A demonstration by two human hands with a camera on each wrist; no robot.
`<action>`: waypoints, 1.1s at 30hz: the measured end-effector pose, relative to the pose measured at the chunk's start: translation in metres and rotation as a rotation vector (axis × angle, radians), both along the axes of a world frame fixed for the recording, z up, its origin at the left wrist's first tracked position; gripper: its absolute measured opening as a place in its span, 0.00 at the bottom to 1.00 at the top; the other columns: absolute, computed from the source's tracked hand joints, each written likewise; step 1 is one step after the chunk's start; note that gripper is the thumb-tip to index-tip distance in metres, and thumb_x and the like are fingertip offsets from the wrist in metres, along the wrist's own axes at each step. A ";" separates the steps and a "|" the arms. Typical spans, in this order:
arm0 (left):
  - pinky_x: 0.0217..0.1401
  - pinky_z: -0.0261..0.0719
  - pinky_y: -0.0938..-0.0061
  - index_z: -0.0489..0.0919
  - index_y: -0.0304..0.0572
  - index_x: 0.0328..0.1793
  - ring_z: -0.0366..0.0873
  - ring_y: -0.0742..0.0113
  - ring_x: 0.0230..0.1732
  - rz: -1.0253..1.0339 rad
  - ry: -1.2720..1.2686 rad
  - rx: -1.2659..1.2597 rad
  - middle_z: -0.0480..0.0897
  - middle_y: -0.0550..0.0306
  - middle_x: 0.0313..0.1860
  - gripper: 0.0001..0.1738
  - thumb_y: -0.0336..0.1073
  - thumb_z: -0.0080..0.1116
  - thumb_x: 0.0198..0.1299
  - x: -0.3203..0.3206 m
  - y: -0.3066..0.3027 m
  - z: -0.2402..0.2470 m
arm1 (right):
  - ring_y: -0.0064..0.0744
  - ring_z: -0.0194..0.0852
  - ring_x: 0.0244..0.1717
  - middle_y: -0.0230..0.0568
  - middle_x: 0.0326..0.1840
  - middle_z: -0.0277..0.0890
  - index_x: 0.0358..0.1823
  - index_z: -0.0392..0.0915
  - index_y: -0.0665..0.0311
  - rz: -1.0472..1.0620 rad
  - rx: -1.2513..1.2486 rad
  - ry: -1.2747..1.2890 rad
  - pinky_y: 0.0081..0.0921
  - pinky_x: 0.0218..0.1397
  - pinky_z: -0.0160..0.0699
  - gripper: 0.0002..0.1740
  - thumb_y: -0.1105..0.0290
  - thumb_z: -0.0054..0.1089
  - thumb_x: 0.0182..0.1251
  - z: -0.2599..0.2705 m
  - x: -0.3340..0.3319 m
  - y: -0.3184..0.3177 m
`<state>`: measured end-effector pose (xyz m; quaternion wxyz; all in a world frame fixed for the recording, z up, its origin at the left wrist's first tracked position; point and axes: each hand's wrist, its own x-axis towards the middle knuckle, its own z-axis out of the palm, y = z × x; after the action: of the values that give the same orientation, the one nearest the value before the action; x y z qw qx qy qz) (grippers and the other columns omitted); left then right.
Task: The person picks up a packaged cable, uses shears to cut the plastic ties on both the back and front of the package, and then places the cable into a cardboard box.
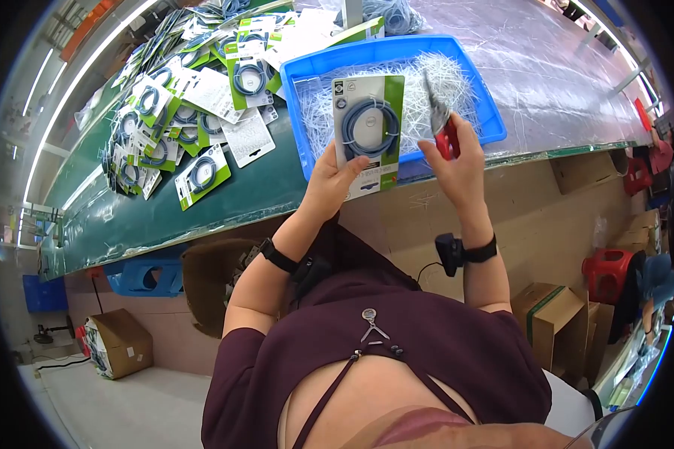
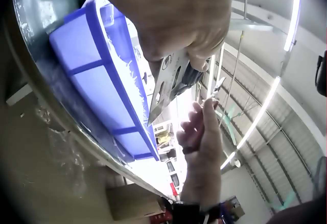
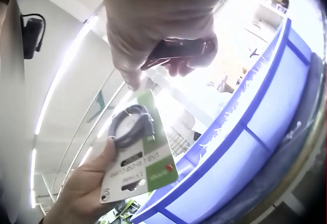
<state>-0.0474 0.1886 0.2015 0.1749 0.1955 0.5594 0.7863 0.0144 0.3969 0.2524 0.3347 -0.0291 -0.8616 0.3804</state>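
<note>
The left hand [image 1: 329,182] grips the lower left edge of a white and green card [image 1: 392,97], thumb on its front; a coiled grey-blue cable [image 1: 392,127] is fastened to the card. In the right wrist view that card [image 3: 161,168] is tilted in the left hand [image 3: 84,183]. To its right, the right hand [image 1: 460,168] holds red-handled cutters [image 1: 447,138], their metal end pointing up over the blue tray [image 1: 296,142]. The cutters do not touch the card. White cut strips [image 1: 453,78] lie in the tray behind both hands.
Many carded cables [image 1: 202,172] are heaped on the green table [image 1: 120,224] at the left. A clear plastic bag [image 1: 397,16] lies behind the tray. Under the table are cardboard boxes [image 1: 550,307] and a blue stool [image 1: 146,277]; a red stool [image 1: 606,273] stands at the right.
</note>
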 end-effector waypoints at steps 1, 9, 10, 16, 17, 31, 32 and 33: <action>0.60 0.70 0.76 0.66 0.35 0.68 0.73 0.74 0.54 0.042 0.079 -0.040 0.78 0.60 0.54 0.26 0.32 0.60 0.66 -0.003 0.000 0.000 | 0.28 0.75 0.39 0.41 0.44 0.77 0.59 0.71 0.70 0.001 0.000 0.003 0.25 0.44 0.75 0.29 0.66 0.70 0.57 0.006 0.004 -0.001; 0.56 0.72 0.77 0.71 0.36 0.64 0.74 0.75 0.51 0.206 0.260 -0.037 0.79 0.61 0.50 0.21 0.28 0.59 0.65 -0.006 0.004 -0.004 | 0.32 0.73 0.34 0.42 0.39 0.75 0.57 0.74 0.72 0.105 0.097 -0.246 0.27 0.42 0.75 0.32 0.64 0.73 0.51 0.014 0.023 -0.009; 0.56 0.72 0.77 0.71 0.36 0.64 0.74 0.75 0.51 0.203 0.263 -0.038 0.79 0.61 0.50 0.21 0.28 0.59 0.65 -0.007 0.003 -0.005 | 0.33 0.73 0.35 0.42 0.40 0.75 0.57 0.74 0.71 0.114 0.083 -0.251 0.26 0.42 0.75 0.32 0.64 0.73 0.52 0.015 0.022 -0.009; 0.55 0.76 0.74 0.73 0.38 0.65 0.80 0.64 0.55 0.290 0.586 -0.272 0.81 0.51 0.55 0.24 0.22 0.59 0.61 -0.017 -0.010 -0.003 | 0.35 0.75 0.37 0.43 0.41 0.76 0.56 0.74 0.71 0.202 0.034 -0.283 0.26 0.43 0.75 0.31 0.64 0.72 0.53 0.023 0.027 -0.003; 0.55 0.77 0.73 0.73 0.39 0.65 0.80 0.61 0.56 0.322 0.700 -0.351 0.81 0.48 0.57 0.25 0.21 0.59 0.60 -0.019 -0.012 0.000 | 0.35 0.75 0.37 0.43 0.41 0.76 0.56 0.74 0.71 0.199 0.032 -0.282 0.26 0.43 0.75 0.31 0.64 0.72 0.53 0.022 0.028 -0.001; 0.51 0.77 0.73 0.74 0.35 0.62 0.83 0.52 0.51 0.182 0.571 -0.448 0.84 0.42 0.49 0.24 0.22 0.60 0.58 -0.009 -0.013 0.026 | 0.21 0.74 0.42 0.36 0.42 0.77 0.53 0.72 0.67 0.342 -0.510 -0.001 0.20 0.45 0.74 0.20 0.74 0.66 0.60 0.003 0.011 -0.002; 0.51 0.77 0.73 0.74 0.35 0.62 0.83 0.51 0.51 0.155 0.535 -0.431 0.84 0.41 0.49 0.23 0.23 0.60 0.58 -0.007 -0.011 0.026 | 0.19 0.73 0.42 0.35 0.42 0.76 0.53 0.72 0.66 0.351 -0.644 0.153 0.19 0.45 0.74 0.18 0.76 0.64 0.61 0.001 0.005 -0.003; 0.51 0.77 0.72 0.74 0.34 0.61 0.83 0.51 0.51 0.130 0.500 -0.416 0.83 0.40 0.48 0.23 0.24 0.60 0.58 -0.004 -0.010 0.026 | 0.19 0.73 0.42 0.35 0.42 0.76 0.53 0.72 0.66 0.336 -0.641 0.151 0.19 0.45 0.74 0.18 0.76 0.64 0.61 0.000 -0.001 -0.004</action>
<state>-0.0514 0.1789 0.2277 0.0181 0.3065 0.7447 0.5926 0.0137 0.3933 0.2525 0.3041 0.0376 -0.6643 0.6818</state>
